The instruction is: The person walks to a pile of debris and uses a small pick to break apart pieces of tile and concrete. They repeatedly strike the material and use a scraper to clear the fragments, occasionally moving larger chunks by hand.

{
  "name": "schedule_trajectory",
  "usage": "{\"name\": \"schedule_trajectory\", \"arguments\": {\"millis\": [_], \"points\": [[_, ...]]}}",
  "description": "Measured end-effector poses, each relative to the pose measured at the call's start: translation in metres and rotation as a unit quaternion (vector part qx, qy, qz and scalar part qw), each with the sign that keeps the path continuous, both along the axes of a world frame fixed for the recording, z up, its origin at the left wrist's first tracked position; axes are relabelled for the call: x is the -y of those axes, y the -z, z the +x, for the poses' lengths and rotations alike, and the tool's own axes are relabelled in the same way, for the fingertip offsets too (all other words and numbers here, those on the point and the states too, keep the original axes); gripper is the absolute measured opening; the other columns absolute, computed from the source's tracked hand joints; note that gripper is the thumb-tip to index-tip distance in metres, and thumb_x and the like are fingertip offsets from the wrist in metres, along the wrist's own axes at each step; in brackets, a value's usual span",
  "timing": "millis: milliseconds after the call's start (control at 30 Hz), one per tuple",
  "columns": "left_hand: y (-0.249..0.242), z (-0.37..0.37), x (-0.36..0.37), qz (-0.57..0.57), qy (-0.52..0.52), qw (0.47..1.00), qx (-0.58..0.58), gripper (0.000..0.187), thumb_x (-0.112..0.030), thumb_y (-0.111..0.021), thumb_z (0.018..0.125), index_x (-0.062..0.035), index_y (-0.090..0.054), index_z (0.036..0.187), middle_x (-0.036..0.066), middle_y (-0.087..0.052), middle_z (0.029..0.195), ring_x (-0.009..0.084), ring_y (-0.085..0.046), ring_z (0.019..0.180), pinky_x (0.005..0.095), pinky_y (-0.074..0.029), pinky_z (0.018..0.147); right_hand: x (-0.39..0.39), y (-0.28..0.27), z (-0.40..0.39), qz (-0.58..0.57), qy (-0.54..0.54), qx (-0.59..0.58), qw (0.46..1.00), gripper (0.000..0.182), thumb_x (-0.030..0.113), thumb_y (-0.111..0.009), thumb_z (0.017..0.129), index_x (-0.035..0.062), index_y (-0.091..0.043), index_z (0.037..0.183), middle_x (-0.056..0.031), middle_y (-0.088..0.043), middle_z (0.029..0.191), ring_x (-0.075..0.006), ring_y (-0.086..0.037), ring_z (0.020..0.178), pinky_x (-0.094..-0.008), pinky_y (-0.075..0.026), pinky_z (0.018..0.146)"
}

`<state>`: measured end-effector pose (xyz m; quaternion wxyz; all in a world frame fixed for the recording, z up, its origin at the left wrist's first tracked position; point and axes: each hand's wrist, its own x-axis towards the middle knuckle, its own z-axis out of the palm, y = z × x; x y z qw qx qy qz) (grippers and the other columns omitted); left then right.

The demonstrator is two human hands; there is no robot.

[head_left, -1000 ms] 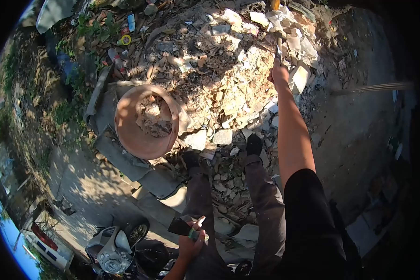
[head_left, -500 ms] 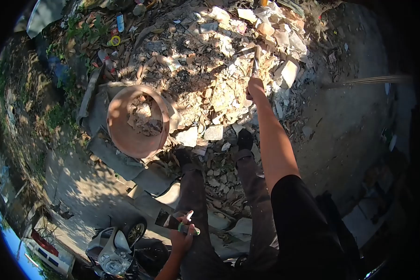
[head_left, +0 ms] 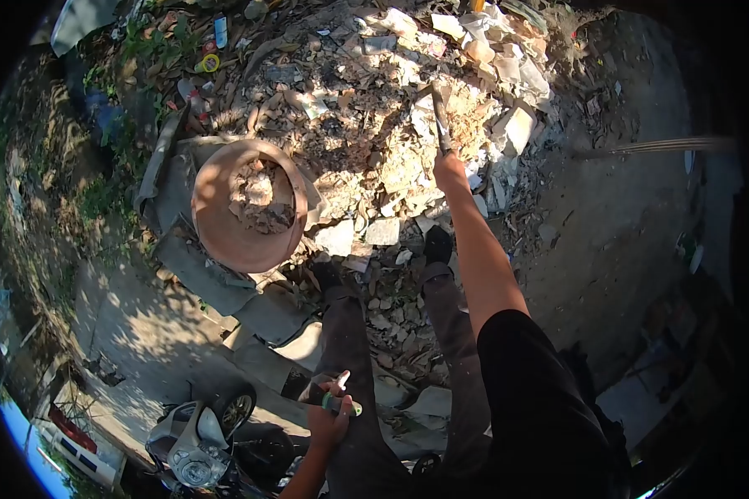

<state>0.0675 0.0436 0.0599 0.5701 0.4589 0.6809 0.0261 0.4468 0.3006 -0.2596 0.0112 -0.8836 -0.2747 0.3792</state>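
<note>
My right hand [head_left: 450,170] is closed round the handle of a tool [head_left: 440,116], whose head rests over the pale rubble [head_left: 399,170] in front of my feet. Down by my left thigh, my left hand [head_left: 330,418] grips a small dark object with a green part [head_left: 334,404]; what it is I cannot make out. A round clay-coloured basin [head_left: 245,249] stands left of my feet, tilted, with broken pieces [head_left: 262,195] inside it.
Flat grey slabs [head_left: 200,270] lie beside and below the basin. A motorcycle [head_left: 195,457] is parked at the lower left. White sheets and chunks [head_left: 516,129] lie at the upper right. Bundled rods [head_left: 666,145] reach in from the right.
My right hand and the tool have shifted a little left and toward me over the rubble. My left hand has barely moved. The whole view has shifted slightly.
</note>
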Motion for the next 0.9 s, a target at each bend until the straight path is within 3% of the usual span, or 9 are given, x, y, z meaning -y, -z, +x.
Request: {"name": "schedule_trajectory", "arguments": {"millis": [100, 233, 500, 600, 667, 733, 800, 867, 900], "points": [[-0.003, 0.001, -0.009, -0.028, 0.018, 0.999, -0.015, 0.042, -0.021, -0.062, 0.085, -0.0111, -0.059, 0.126, 0.011, -0.059, 0.096, 0.0277, -0.060, 0.085, 0.0359, -0.046, 0.074, -0.003, -0.012, 0.005, -0.012, 0.015, 0.000, 1.000, 0.052, 0.042, -0.037, 0.097, -0.0060, -0.045, 0.116, -0.0358, -0.058, 0.109, -0.0491, -0.056, 0.105, -0.0515, -0.045, 0.092], [-0.004, -0.002, -0.008, -0.019, 0.030, 0.999, -0.018, 0.043, -0.022, -0.062, 0.085, -0.0112, -0.059, 0.126, 0.011, -0.059, 0.098, 0.0275, -0.060, 0.086, 0.0366, -0.046, 0.075, -0.002, -0.027, 0.032, 0.067, -0.098, 0.066, 0.991, 0.053, 0.047, -0.040, 0.097, -0.0047, -0.051, 0.102, -0.0317, -0.063, 0.089, -0.0487, -0.061, 0.090, -0.0521, -0.050, 0.080], [-0.005, -0.005, -0.013, -0.005, 0.003, 1.000, 0.014, 0.042, -0.021, -0.060, 0.087, -0.0102, -0.059, 0.127, 0.011, -0.060, 0.096, 0.0262, -0.059, 0.087, 0.0359, -0.046, 0.078, 0.013, -0.058, 0.081, 0.155, 0.043, 0.098, 0.982, 0.049, 0.042, -0.043, 0.096, -0.0065, -0.055, 0.094, -0.0347, -0.061, 0.095, -0.0492, -0.057, 0.098, -0.0521, -0.044, 0.085], [-0.005, -0.006, -0.014, -0.027, -0.012, 0.999, 0.029, 0.041, -0.019, -0.059, 0.087, -0.0090, -0.059, 0.127, 0.011, -0.059, 0.094, 0.0253, -0.059, 0.087, 0.0356, -0.046, 0.077, 0.014, -0.047, 0.094, 0.094, 0.079, 0.109, 0.986, 0.052, 0.042, -0.043, 0.096, -0.0080, -0.057, 0.103, -0.0342, -0.062, 0.099, -0.0477, -0.057, 0.101, -0.0490, -0.045, 0.086], [-0.005, -0.004, -0.017, -0.021, -0.003, 0.999, 0.026, 0.041, -0.018, -0.059, 0.087, -0.0081, -0.059, 0.127, 0.011, -0.058, 0.092, 0.0249, -0.058, 0.085, 0.0351, -0.045, 0.076, 0.018, -0.043, 0.093, 0.023, 0.146, 0.022, 0.989, 0.055, 0.043, -0.043, 0.096, -0.0088, -0.062, 0.096, -0.0288, -0.066, 0.093, -0.0416, -0.066, 0.084, -0.0455, -0.052, 0.073], [-0.003, -0.005, -0.015, -0.016, 0.002, 1.000, 0.025, 0.041, -0.018, -0.059, 0.087, -0.0074, -0.059, 0.126, 0.010, -0.058, 0.092, 0.0246, -0.058, 0.084, 0.0351, -0.045, 0.076, 0.017, -0.049, 0.063, 0.035, 0.261, -0.014, 0.965, 0.054, 0.041, -0.043, 0.097, -0.0095, -0.063, 0.092, -0.0271, -0.067, 0.089, -0.0367, -0.068, 0.070, -0.0427, -0.053, 0.062], [-0.003, -0.004, -0.018, -0.009, 0.006, 1.000, 0.024, 0.041, -0.017, -0.059, 0.086, -0.0067, -0.059, 0.126, 0.010, -0.058, 0.091, 0.0242, -0.058, 0.084, 0.0350, -0.046, 0.075, 0.034, 0.013, 0.060, 0.087, 0.327, -0.018, 0.941, 0.051, 0.037, -0.043, 0.097, -0.0094, -0.060, 0.083, -0.0228, -0.065, 0.079, -0.0312, -0.063, 0.055, -0.0422, -0.047, 0.048], [-0.005, -0.002, -0.020, 0.004, 0.025, 1.000, 0.005, 0.041, -0.016, -0.059, 0.086, -0.0058, -0.059, 0.125, 0.009, -0.058, 0.092, 0.0237, -0.058, 0.084, 0.0341, -0.045, 0.075, 0.035, 0.014, 0.035, 0.153, 0.463, -0.161, 0.858, 0.041, 0.027, -0.044, 0.097, -0.0043, -0.054, 0.073, -0.0163, -0.058, 0.068, -0.0251, -0.050, 0.043, -0.0395, -0.037, 0.036], [-0.006, -0.002, -0.021, 0.006, 0.026, 1.000, 0.005, 0.041, -0.016, -0.059, 0.086, -0.0058, -0.059, 0.125, 0.009, -0.058, 0.092, 0.0237, -0.058, 0.084, 0.0341, -0.045, 0.075, 0.023, -0.001, 0.019, 0.158, 0.532, -0.189, 0.810, 0.039, 0.030, -0.039, 0.098, 0.0022, -0.043, 0.071, -0.0112, -0.046, 0.061, -0.0206, -0.039, 0.042, -0.0351, -0.029, 0.037]]}}
